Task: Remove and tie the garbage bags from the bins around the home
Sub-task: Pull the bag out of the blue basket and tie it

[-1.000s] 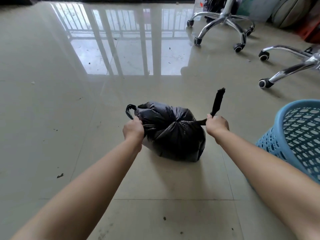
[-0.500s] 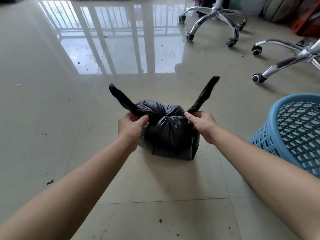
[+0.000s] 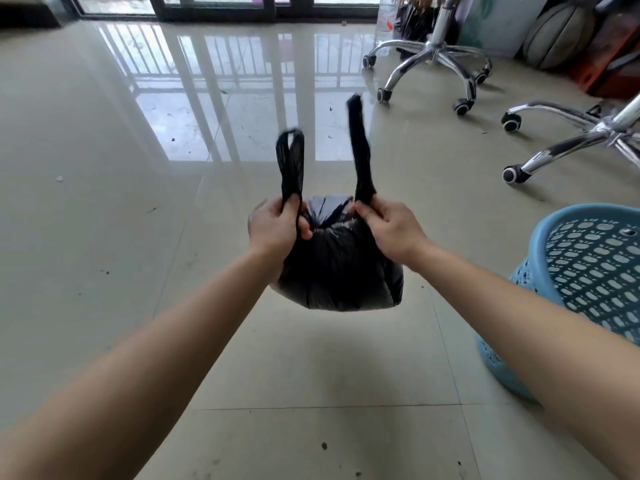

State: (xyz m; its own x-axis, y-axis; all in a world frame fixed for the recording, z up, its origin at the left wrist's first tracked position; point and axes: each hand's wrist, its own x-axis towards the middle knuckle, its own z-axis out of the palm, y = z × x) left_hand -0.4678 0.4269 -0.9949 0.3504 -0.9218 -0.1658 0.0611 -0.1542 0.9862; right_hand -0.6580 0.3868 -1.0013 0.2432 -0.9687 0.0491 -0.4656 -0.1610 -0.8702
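- Left forearm (image 3: 166,351) enters from the lower left and right forearm (image 3: 519,306) from the lower right. Both converge on frame centre.
- Floor (image 3: 104,237): glossy beige tiles, dark specks scattered, grout lines showing near the bottom edge.
- Blue bin (image 3: 588,271): perforated plastic, on the floor at the right edge, just beside the right forearm and apart from the bag.
- Garbage bag (image 3: 339,268): black, full, mouth gathered at the top, sitting at centre between the two hands. It looks lifted off the floor, with a soft shadow on the tiles below. Can't confirm whether it touches.
- Left hand (image 3: 273,228): fingers (image 3: 268,211) curled round the base of the left handle (image 3: 291,164), thumb against the bag's gathered top. Firm grip.
- Right hand (image 3: 391,230): thumb and fingers (image 3: 372,213) pinch the base of the right handle (image 3: 360,147). Also gripping.
- Both handles stick up past the hands, side by side and apart. The left one reads as an open loop. The right one is a bunched strip reaching higher in frame.
- Beyond, to the right: chrome chair base (image 3: 433,60) on casters. A second chair base (image 3: 588,129) sits nearer, partly cut off by the right edge.
- Far end: window bars reflect in the floor, and dark-framed glass doors (image 3: 225,5) run along the top edge.
- Far right corner: clutter, too unclear to name.
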